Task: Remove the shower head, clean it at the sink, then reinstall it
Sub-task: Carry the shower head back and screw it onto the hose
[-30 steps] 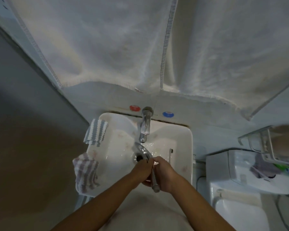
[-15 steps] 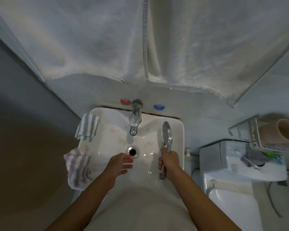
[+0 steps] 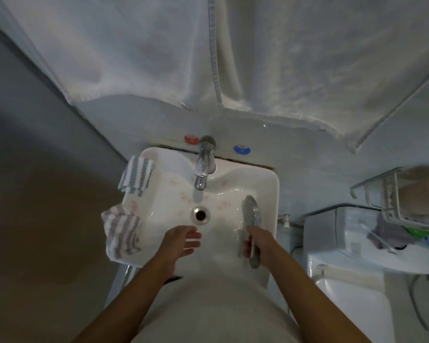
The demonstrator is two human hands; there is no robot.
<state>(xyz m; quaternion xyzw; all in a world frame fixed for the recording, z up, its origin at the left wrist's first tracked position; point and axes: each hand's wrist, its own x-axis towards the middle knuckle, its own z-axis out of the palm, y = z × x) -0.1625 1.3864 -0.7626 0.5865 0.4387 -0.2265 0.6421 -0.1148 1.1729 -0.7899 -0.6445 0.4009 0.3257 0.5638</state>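
Observation:
The chrome shower head (image 3: 252,214) lies along the right side of the white sink (image 3: 270,194), its face end pointing away from me. My right hand (image 3: 258,243) is closed around its handle, whose end sticks out below my fist. My left hand (image 3: 183,240) hovers just below the drain (image 3: 200,214) with fingers spread and holds nothing. The chrome tap (image 3: 203,167) stands at the back of the basin, between a red knob (image 3: 191,139) and a blue knob (image 3: 242,149).
Two striped cloths (image 3: 136,178) (image 3: 122,230) hang over the sink's left rim. A large white towel (image 3: 208,58) hangs above. A toilet cistern (image 3: 357,238) is to the right, with a wire shelf (image 3: 394,201) holding a cup above it.
One second ago both hands held the shower head under the tap at the drain. My right hand has carried it to the basin's right side, and my left hand has let go.

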